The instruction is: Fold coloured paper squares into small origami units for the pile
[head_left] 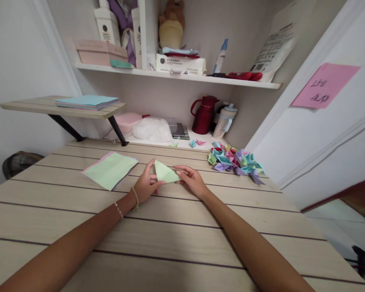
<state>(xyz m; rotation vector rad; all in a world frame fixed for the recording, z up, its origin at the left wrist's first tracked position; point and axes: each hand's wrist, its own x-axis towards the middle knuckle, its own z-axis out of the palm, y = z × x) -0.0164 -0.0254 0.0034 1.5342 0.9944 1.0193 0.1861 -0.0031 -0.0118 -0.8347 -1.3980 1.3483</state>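
Observation:
A light green folded paper [164,173], roughly triangular, is held just above the middle of the table between both hands. My left hand [147,182] pinches its left side, thumb at the lower edge and fingers behind. My right hand [192,179] grips its right corner between thumb and fingers. To the left lies a stack of paper sheets [111,169], light green on top with a pink edge showing beneath. A pile of folded paper pieces [234,160] in several colours sits at the right back of the table.
A small raised shelf [30,104] at the left carries blue-topped sheets [86,101]. Behind the table stand a red jug [204,115], a pale tumbler [225,121] and a white plastic bag [153,129]. A white shelf [140,73] with boxes runs above.

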